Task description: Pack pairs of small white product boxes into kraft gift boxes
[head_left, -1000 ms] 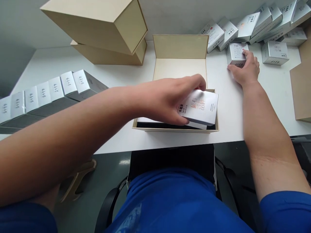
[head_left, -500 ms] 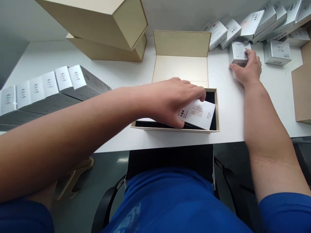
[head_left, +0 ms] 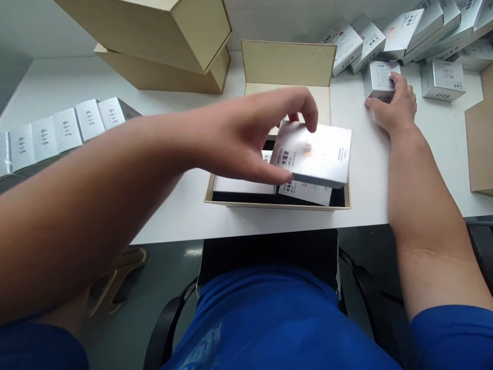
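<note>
My left hand (head_left: 262,136) grips a silver tea box (head_left: 321,151) with printed characters, thumb on the near edge and fingers over the far side. It is tilted above the open cream gift box (head_left: 277,204), whose lid lies back. Inside, another silver box (head_left: 308,192) sits slanted at the right, and a plain white box (head_left: 242,185) lies at the left against black lining. My right hand (head_left: 396,105) closes round a smaller silver tea box (head_left: 379,77) standing on the white table, thumb at its front and fingers at its right side.
Silver boxes (head_left: 65,128) stand in a row at the left. More silver boxes (head_left: 404,31) lean together at the back right, with a single one (head_left: 442,82) in front. Large cream boxes (head_left: 196,41) are stacked at the back left. A cardboard-coloured box (head_left: 479,149) stands far right.
My left hand has lifted a silver tea box up out of the gift box, uncovering the slanted box and the white one below. My right hand stays on its small box.
</note>
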Action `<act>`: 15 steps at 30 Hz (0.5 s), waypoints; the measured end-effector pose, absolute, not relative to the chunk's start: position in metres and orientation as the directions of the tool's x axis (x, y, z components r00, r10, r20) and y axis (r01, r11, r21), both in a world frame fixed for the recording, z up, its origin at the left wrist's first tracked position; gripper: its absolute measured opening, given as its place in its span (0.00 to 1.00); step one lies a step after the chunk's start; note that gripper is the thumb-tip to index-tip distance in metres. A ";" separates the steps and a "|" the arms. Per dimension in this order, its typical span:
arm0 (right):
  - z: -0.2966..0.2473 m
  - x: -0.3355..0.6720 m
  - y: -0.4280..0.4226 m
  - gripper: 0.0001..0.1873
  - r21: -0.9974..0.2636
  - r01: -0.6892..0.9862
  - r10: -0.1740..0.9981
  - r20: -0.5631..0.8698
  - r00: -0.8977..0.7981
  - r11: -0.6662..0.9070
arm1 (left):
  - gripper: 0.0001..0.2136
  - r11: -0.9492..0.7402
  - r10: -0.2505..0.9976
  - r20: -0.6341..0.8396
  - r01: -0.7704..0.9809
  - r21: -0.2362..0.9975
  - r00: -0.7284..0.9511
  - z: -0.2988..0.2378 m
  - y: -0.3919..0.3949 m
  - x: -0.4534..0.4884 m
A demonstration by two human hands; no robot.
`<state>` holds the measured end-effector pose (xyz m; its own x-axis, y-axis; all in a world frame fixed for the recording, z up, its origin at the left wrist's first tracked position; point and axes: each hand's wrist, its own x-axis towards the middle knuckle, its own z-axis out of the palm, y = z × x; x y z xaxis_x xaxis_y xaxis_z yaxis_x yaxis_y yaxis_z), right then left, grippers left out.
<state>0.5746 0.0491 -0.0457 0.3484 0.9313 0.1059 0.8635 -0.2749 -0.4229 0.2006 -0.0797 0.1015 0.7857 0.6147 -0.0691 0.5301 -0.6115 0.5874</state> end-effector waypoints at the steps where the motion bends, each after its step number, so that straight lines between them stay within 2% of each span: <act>1: -0.046 0.575 0.049 0.48 -0.439 0.858 0.931 0.115 0.347 -0.266 | 0.30 -0.597 0.616 -0.119 0.560 0.574 0.779 0.096 -0.081 0.205; 3: -0.047 0.576 0.050 0.48 -0.470 0.844 0.928 0.126 0.352 -0.257 | 0.31 -0.581 0.623 -0.173 0.599 0.551 0.763 0.088 -0.084 0.214; 10: -0.044 0.572 0.049 0.50 -0.492 0.822 0.914 0.117 0.388 -0.286 | 0.32 -0.692 0.538 -0.146 0.534 0.485 0.830 0.076 -0.091 0.218; 15: -0.040 0.569 0.046 0.49 -0.478 0.828 0.916 0.108 0.387 -0.294 | 0.30 -0.774 0.550 -0.168 0.575 0.265 0.818 0.072 -0.095 0.212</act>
<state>0.5690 0.0461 -0.0404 0.3873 0.9156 0.1080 0.8276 -0.2936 -0.4784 0.2125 -0.0948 0.0717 0.8179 0.5503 -0.1679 0.5751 -0.7741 0.2646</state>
